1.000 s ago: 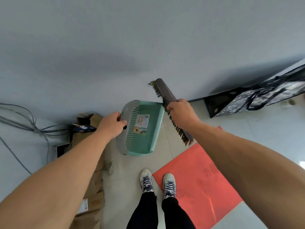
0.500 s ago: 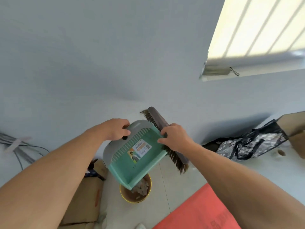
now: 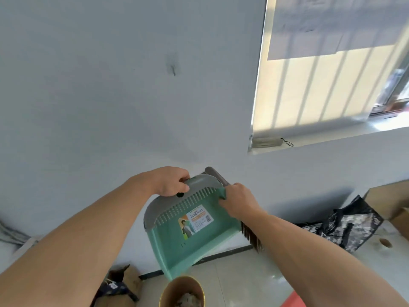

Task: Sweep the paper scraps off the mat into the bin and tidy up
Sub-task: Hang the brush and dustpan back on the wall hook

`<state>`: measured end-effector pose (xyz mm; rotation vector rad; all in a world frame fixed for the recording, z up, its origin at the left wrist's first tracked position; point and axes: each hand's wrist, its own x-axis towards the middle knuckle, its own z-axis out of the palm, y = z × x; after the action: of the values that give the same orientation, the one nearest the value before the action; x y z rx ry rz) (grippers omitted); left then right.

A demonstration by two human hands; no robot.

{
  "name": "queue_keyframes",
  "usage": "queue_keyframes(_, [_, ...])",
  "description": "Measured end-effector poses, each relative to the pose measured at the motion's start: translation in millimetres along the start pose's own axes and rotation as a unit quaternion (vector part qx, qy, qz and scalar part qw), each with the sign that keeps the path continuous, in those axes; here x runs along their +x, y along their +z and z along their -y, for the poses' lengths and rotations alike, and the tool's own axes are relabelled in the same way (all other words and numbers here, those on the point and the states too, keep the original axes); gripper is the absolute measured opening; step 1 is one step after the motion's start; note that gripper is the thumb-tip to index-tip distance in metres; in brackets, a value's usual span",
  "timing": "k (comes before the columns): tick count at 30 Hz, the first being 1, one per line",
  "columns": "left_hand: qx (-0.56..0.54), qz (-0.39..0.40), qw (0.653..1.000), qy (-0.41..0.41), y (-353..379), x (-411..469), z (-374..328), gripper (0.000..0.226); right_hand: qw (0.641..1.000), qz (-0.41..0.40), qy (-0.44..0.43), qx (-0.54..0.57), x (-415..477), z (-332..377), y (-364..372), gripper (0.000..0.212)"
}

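Left hand: fingers curled tight around the grey top edge of the dustpan, by the dark handle stub; firm grasp, knuckles upward.

Right hand: fingers wrapped around the brush, holding it against the right side wall of the dustpan; fingertips press on the pan's green edge. The brush's dark smooth back projects above this hand; its stiff brown bristles show below the wrist, beside the pan's right wall.

Dustpan: held between both hands, tipped steeply with the open lip downward. Smooth mint-green plastic tray with raised side walls, a grey curved rear hood and a row of comb-like teeth along the back. A rectangular printed label is stuck to the inner floor. No scraps visible inside the pan.

Bin: round, yellow-rimmed, directly below the dustpan's lip and below both hands. Pale shredded paper scraps lie in it.

Below the right forearm, at the frame edge, a corner of the red mat lies on the glossy tiled floor. Right of the right hand, a camouflage-pattern fabric bag slumps against the pale wall; a cardboard box sits just beyond it. Below the left forearm, brown cardboard rests on the floor
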<state>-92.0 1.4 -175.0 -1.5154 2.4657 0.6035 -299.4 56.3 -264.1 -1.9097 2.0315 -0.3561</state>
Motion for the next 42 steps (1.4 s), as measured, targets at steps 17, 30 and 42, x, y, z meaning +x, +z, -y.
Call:
queue_keyframes(17, [-0.342, -0.295, 0.884, -0.119, -26.1, -37.2, 28.9, 0.023, 0.986, -0.109, 0.056, 0.110, 21.8, 23.7, -119.1, 0.027])
queue_keyframes(30, [-0.146, -0.409, 0.877, -0.207, -102.6, -28.2, 42.5, 0.015, 0.969, -0.231, -0.023, 0.088, 33.4, 73.3, -205.3, 0.025])
queue_keyframes(42, [-0.139, -0.394, 0.888, -0.193, -159.7, 4.3, 39.0, 0.018, 0.959, -0.273, -0.068, 0.041, 61.0, 127.7, -254.0, 0.026])
